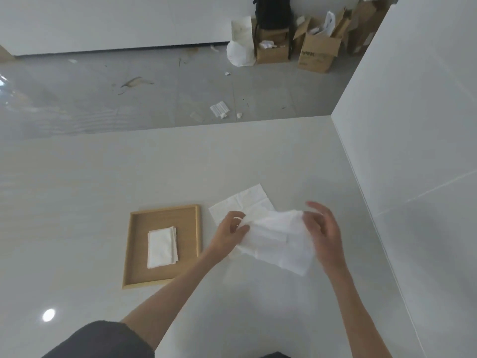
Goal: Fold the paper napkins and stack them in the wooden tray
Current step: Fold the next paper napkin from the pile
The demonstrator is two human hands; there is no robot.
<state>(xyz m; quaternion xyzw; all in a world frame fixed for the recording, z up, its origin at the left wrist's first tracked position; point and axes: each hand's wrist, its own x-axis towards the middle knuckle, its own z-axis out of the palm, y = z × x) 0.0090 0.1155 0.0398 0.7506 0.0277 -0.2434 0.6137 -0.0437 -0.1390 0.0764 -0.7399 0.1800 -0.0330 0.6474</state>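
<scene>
A white paper napkin (277,240) hangs unfolded above the table, held between both hands. My left hand (229,233) pinches its left edge and my right hand (322,231) grips its upper right edge. Another flat napkin (245,200) lies on the white table just behind the held one, partly covered by it. The wooden tray (133,249) sits to the left of my hands. A small stack of folded napkins (162,246) rests in its middle.
A white wall (413,151) runs along the table's right side. Beyond the table's far edge (180,126) is a grey floor with paper scraps (219,109) and cardboard boxes (317,50) at the back.
</scene>
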